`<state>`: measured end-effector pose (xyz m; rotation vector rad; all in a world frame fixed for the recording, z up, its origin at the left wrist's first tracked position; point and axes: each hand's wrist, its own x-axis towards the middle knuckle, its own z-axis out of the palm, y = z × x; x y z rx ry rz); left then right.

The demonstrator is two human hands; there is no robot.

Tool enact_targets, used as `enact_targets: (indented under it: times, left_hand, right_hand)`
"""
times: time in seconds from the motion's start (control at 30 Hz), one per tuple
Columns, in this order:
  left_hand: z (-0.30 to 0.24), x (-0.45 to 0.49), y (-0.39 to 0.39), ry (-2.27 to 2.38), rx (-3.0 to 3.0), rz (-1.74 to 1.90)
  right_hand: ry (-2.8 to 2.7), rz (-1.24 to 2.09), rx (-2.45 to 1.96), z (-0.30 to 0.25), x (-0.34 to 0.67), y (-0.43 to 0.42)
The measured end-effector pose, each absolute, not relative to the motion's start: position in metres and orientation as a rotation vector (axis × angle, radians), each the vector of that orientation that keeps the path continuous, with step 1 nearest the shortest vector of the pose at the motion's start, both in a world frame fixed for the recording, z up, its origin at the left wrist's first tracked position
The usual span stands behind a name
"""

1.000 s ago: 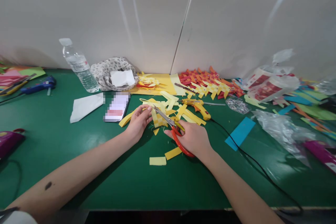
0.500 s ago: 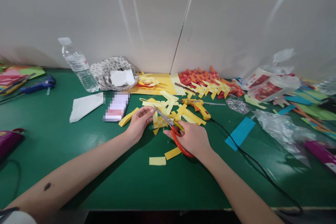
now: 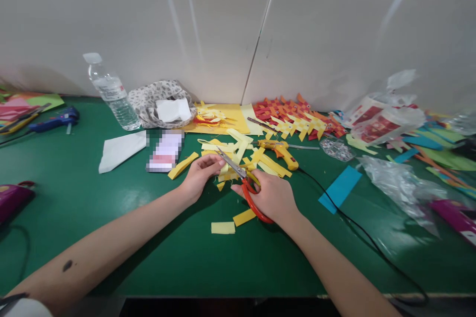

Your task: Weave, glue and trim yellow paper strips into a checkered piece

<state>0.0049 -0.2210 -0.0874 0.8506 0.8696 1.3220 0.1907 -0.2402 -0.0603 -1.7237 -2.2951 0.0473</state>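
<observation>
My right hand (image 3: 273,195) is closed round red-and-yellow-handled scissors (image 3: 252,201), whose metal blades point up and left toward my other hand. My left hand (image 3: 203,174) pinches a woven yellow checkered piece (image 3: 227,173) beside the blades; hand and scissors hide much of it. Pale and deeper yellow strips (image 3: 240,142) lie in a loose heap just behind. A short pale yellow strip (image 3: 223,228) and a darker yellow one (image 3: 244,217) rest on the green table (image 3: 178,257) in front of my hands.
Behind the strips lies a yellow glue gun (image 3: 278,151), its black cord running right past a blue strip (image 3: 340,188). Woven red and orange pieces (image 3: 282,108) are piled by the wall. A phone (image 3: 165,151), a water bottle (image 3: 113,94) and clear plastic (image 3: 401,185) are around.
My left hand has shifted slightly to the right, its fingers now closer against the scissor blades and the woven piece. The scissors and my right hand have barely moved.
</observation>
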Motion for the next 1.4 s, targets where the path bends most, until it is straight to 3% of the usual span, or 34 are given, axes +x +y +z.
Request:
enact_targets:
  times: [0.6, 1.23, 1.4]
  left_hand:
    - [-0.0868, 0.0054, -0.2222, 0.882, 0.896, 1.301]
    - [-0.0965, 0.0061, -0.2197, 0.885, 0.985, 1.439]
    - [-0.0953, 0.0076, -0.2204, 0.952, 0.986, 1.480]
  right_hand:
    - [-2.237, 0.066, -1.732, -0.0602, 0.1882, -0.2413]
    - [-1.774, 0.563, -1.601, -0.0609, 0.1960, -0.2353]
    - [-1.815, 0.456, -1.663, -0.0573, 0.1969, -0.2335]
